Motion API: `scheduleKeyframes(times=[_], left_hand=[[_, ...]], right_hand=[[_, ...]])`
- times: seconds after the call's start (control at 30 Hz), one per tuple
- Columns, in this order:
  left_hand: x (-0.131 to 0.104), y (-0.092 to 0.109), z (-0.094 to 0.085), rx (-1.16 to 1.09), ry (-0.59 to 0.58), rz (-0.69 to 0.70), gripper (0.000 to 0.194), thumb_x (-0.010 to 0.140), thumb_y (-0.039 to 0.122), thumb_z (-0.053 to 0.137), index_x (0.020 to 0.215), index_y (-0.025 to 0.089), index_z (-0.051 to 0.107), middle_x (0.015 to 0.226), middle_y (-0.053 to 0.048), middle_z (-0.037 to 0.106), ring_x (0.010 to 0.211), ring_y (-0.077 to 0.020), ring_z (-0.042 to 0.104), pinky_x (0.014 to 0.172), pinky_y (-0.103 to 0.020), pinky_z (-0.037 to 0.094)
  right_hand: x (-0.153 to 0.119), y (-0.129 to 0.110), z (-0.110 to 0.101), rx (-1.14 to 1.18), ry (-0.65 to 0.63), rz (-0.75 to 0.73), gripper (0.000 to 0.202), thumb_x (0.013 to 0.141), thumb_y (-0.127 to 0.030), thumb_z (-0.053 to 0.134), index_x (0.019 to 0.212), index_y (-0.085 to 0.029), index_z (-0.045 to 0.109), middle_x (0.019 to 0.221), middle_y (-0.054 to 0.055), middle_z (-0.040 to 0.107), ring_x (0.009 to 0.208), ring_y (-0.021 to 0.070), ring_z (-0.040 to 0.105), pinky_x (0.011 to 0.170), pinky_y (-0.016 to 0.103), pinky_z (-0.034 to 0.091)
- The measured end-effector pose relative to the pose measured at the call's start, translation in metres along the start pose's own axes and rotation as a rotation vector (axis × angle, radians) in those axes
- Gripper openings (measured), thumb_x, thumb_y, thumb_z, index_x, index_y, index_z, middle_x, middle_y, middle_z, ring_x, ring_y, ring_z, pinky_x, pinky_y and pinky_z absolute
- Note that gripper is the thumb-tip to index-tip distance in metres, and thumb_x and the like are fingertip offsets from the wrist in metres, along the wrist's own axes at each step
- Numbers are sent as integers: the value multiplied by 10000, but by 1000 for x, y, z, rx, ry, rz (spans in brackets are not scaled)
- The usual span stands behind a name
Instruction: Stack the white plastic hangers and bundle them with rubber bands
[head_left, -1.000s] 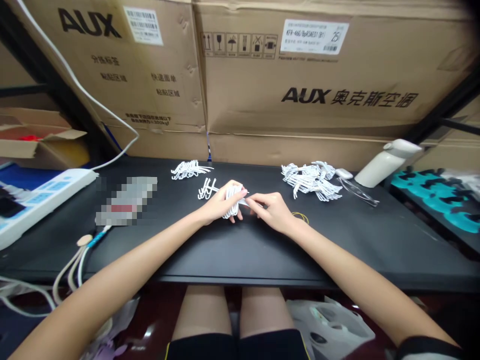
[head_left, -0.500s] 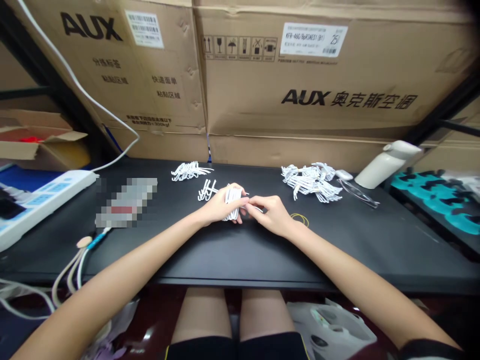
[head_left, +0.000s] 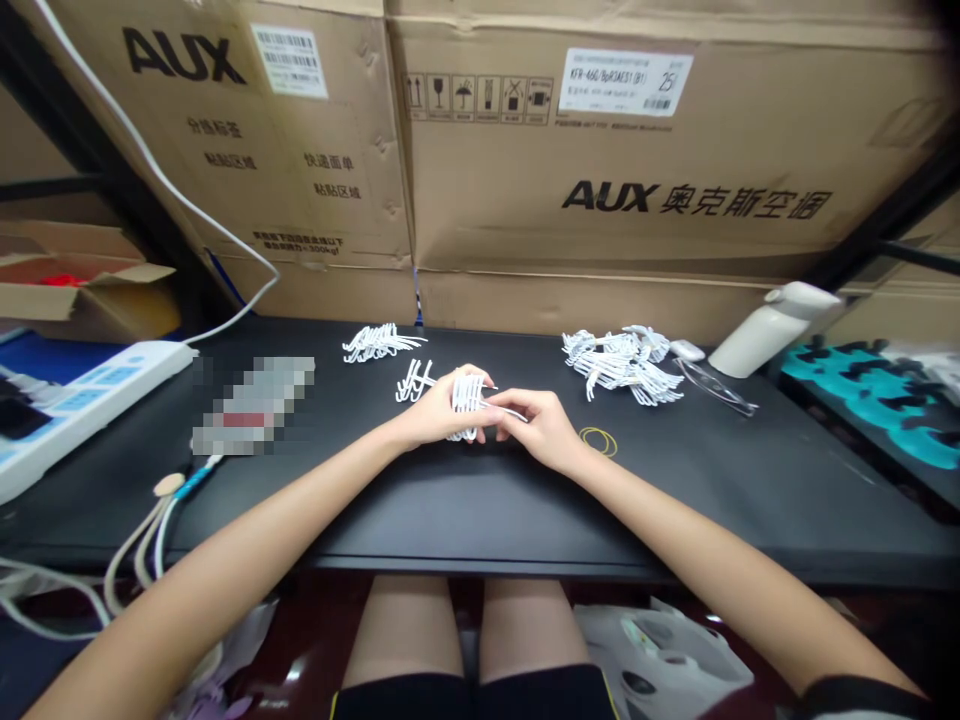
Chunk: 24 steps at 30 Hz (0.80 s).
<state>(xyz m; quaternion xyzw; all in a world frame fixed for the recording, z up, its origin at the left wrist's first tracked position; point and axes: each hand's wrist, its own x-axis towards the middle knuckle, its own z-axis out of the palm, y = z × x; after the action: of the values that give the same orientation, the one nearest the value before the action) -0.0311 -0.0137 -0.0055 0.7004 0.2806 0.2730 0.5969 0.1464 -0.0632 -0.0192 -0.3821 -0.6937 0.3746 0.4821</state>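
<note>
My left hand (head_left: 439, 413) is closed around a bundle of white hooks (head_left: 468, 392), their shafts lined up side by side. Close against it, my right hand (head_left: 541, 425) pinches one thin white hook (head_left: 513, 412) between thumb and fingers; its far end is hidden by the fingers. Just behind my left hand lie a few loose white hooks (head_left: 414, 380). Farther back is a small pile of white hooks (head_left: 381, 342). A larger heap of bundled white hooks (head_left: 626, 366) lies to the right. Yellow rubber bands (head_left: 599, 441) rest beside my right wrist.
Large cardboard boxes (head_left: 495, 230) stand along the back of the black table (head_left: 480, 515). At right are a white bottle (head_left: 772, 328), glasses (head_left: 716, 385) and teal items (head_left: 870, 400). At left lie a power strip (head_left: 97, 400), a blurred-out flat object (head_left: 255, 405) and cables (head_left: 142, 545).
My left thumb has shifted down, so more of the hook bundle shows. My right fingers have moved slightly with the single hook. The piles on the table have stayed put.
</note>
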Motion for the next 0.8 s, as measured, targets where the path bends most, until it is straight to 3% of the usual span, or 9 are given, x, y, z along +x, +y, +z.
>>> scheduleKeyframes(times=[0.37,0.6,0.7,0.8], left_hand=[[-3,6,-5,-175,-108,-100,667,664,240,786,1202,176,397,786,-21,677,684,-174,675,616,-295,533],[-3,8,-3,-174,-103,-115,533,711,227,731,1135,165,414,754,-23,686,662,-173,677,643,-313,534],[-3,7,-3,-150,-104,-96,505,715,246,722,1108,158,418,644,13,656,580,-149,648,608,-272,507],[-2,5,-2,-121,-87,-98,464,747,321,705,1083,168,423,583,30,629,533,-140,624,556,-239,478]], right_hand=[[2,0,-2,62,17,51,268,805,-413,642,839,-152,694,694,39,671,533,132,580,551,271,501],[0,1,-2,20,19,26,264,823,-400,626,857,-152,711,720,47,691,503,125,563,491,254,487],[0,0,-3,-111,8,-42,259,857,-377,586,873,-150,710,732,51,696,517,125,569,502,247,482],[1,1,-5,-289,8,-216,216,882,-306,553,877,-153,705,772,59,706,608,139,608,601,255,497]])
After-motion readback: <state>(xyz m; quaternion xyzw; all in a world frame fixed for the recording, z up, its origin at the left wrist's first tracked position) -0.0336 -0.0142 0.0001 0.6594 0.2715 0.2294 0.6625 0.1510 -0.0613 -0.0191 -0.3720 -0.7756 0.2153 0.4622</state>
